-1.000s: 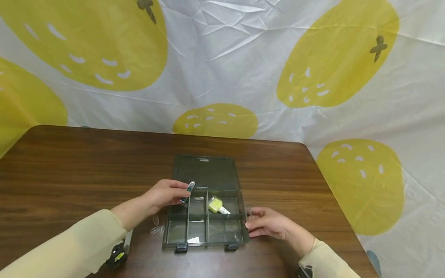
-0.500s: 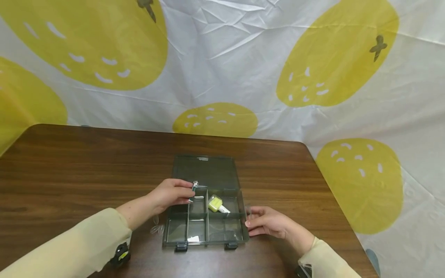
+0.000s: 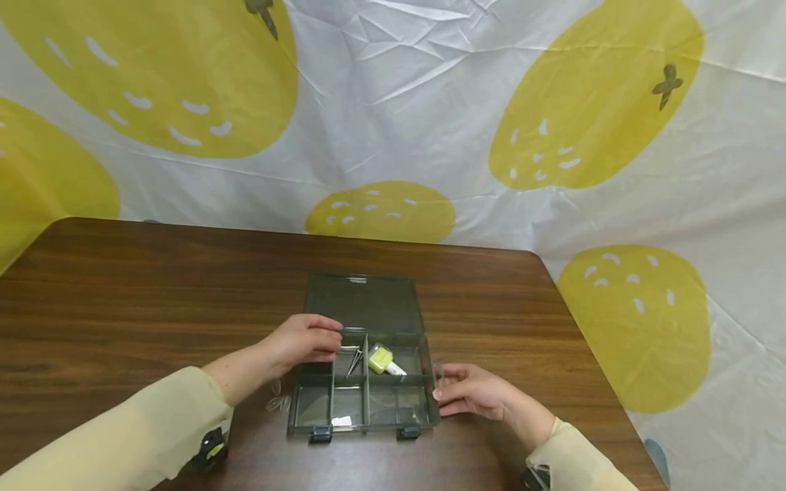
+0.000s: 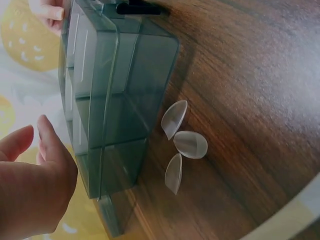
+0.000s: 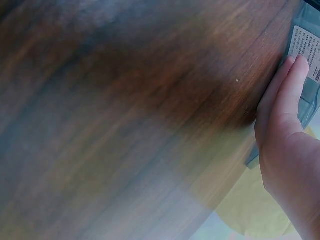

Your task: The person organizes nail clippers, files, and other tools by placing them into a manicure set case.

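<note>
Head view: we are looking down at a dark wooden tabletop (image 3: 153,286), and starting from the left we are seeing three small clear shell-shaped pieces (image 3: 275,399) lying on the wood just beside the left wall of a smoky transparent organiser box (image 3: 319,408). In the left wrist view the same pieces (image 4: 182,145) are sitting close together, near the box (image 4: 125,90) but not touching it. Our left hand (image 3: 302,339) is hovering at the box's rear left corner with its fingers loosely bent and nothing visibly gripped. A slim metal piece (image 3: 353,359) is lying tilted in the rear middle compartment, just clear of those fingertips. Next to it, in the rear right compartment, a small yellow-green item with a white tip (image 3: 383,361) is resting at an angle. The lid (image 3: 364,303) is lying open and flat behind the compartments. On the right, our right hand (image 3: 469,393) is pressing straight fingers against the box's right wall, steadying it without closing round it; the right wrist view is showing those fingers (image 5: 287,95) flat against the side.
</note>
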`<state>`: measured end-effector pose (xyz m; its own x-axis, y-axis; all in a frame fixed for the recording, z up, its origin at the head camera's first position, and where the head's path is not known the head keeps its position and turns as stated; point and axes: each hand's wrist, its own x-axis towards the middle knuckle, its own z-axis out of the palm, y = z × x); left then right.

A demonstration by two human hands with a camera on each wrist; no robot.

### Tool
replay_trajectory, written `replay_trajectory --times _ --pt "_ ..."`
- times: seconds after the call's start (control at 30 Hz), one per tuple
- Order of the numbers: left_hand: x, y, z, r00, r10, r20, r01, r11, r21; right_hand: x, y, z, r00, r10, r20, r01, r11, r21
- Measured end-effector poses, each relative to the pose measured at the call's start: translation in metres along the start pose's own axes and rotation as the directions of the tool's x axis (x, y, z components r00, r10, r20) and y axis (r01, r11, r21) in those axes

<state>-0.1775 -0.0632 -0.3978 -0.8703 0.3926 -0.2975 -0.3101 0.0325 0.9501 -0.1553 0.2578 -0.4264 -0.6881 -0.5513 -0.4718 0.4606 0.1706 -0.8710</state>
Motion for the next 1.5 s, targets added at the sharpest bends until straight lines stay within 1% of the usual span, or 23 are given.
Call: replay_trajectory --times 0.13,0.27,0.33,0.47,0.6,0.7,0.8,0.9,1.1,1.27,1.33,1.4,1.47,1.5 --pt "-0.005 0.002 -0.007 1.000 0.003 -0.010 -0.003 1.000 0.014 0.000 0.000 -0.001 1.000 -0.002 0.004 0.002 1.000 0.000" --pt "-0.012 0.002 -0.019 1.000 0.007 -0.017 -0.006 0.999 0.033 0.000 0.000 0.000 1.000 -0.002 0.007 0.002 1.000 -0.001" --pt "-0.016 0.002 -0.026 1.000 0.004 -0.010 -0.004 0.998 0.057 0.000 -0.001 0.000 1.000 0.001 0.009 -0.001 1.000 -0.003" --pt "-0.026 0.001 -0.040 1.000 -0.023 0.004 0.023 0.993 0.114 -0.001 -0.002 0.000 1.000 0.004 0.000 -0.004 1.000 -0.017" --pt "-0.037 -0.003 -0.055 0.999 -0.038 -0.003 0.038 0.986 0.162 0.000 -0.003 0.000 1.000 -0.001 -0.004 0.001 1.000 -0.023" --pt "-0.045 -0.008 -0.067 0.999 -0.033 -0.025 0.038 0.973 0.227 0.000 -0.004 0.000 1.000 -0.003 0.004 0.003 1.000 -0.020" --pt "-0.054 -0.012 -0.078 0.998 -0.034 -0.050 0.048 0.947 0.316 0.000 -0.004 0.000 1.000 -0.005 0.009 0.006 1.000 -0.023" --pt "-0.062 -0.017 -0.088 0.997 -0.048 -0.060 0.067 0.924 0.376 -0.001 -0.004 0.000 1.000 -0.005 0.009 0.005 1.000 -0.027" --pt "-0.079 -0.028 -0.105 0.994 -0.088 -0.072 0.109 0.906 0.408 -0.003 -0.005 0.000 1.000 0.006 0.005 -0.006 1.000 -0.022" --pt "-0.087 -0.040 -0.110 0.990 -0.103 -0.097 0.135 0.893 0.429 -0.003 -0.005 0.001 1.000 0.015 0.004 -0.015 1.000 -0.023" --pt "-0.088 -0.045 -0.109 0.989 -0.098 -0.113 0.140 0.876 0.461 -0.002 -0.005 0.000 1.000 0.015 0.005 -0.015 1.000 -0.022" --pt "-0.089 -0.047 -0.106 0.987 -0.076 -0.143 0.140 0.845 0.517 -0.002 -0.005 0.000 1.000 0.014 0.005 -0.014 1.000 -0.020" --pt "-0.089 -0.049 -0.100 0.984 -0.032 -0.175 0.130 0.796 0.591 -0.002 -0.005 0.000 1.000 0.013 0.006 -0.013 1.000 -0.019" --pt "-0.089 -0.050 -0.098 0.983 -0.001 -0.185 0.120 0.766 0.632 -0.002 -0.005 0.000 1.000 0.013 0.006 -0.013 1.000 -0.019"
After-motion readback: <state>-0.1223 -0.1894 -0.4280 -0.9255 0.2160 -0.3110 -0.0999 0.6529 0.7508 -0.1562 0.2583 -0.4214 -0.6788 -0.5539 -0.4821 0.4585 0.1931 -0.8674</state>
